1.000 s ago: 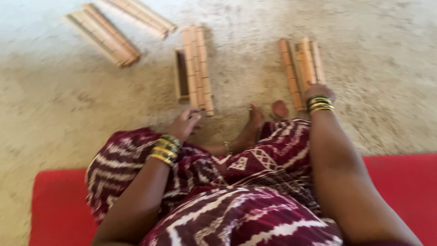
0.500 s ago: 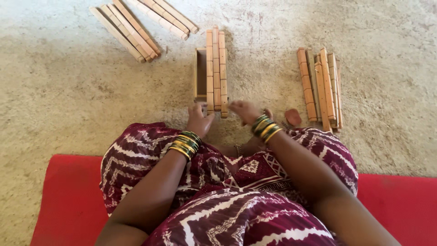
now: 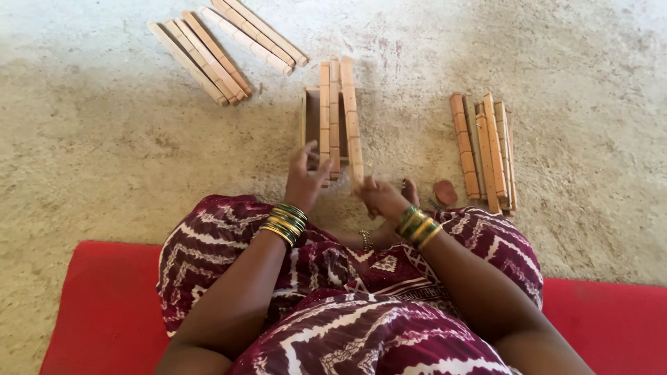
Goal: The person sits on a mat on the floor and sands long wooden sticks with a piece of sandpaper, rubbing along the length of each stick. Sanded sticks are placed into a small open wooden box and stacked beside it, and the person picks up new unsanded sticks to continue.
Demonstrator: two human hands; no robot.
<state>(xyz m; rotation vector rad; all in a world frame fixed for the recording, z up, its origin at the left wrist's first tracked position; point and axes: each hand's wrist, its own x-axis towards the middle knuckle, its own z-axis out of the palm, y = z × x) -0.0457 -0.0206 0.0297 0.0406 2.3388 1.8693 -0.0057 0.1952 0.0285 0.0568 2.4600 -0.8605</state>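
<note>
A small open wooden box frame (image 3: 310, 119) lies on the sandy ground just beyond my knees, with three long wooden sticks (image 3: 338, 118) laid lengthwise across it. My left hand (image 3: 303, 180) has its fingers spread and touches the near end of the left stick. My right hand (image 3: 381, 196) pinches the near end of the right stick. Both wrists carry green and gold bangles.
A bundle of wooden sticks (image 3: 485, 149) lies to the right, with a small reddish stone (image 3: 445, 192) beside it. More sticks (image 3: 226, 45) lie in two groups at the far left. I sit on a red mat (image 3: 104, 305), in a maroon patterned garment.
My right hand came in from the right bundle to the middle sticks. My left hand rose to the near stick ends. The view shifted, so everything sits lower in frame.
</note>
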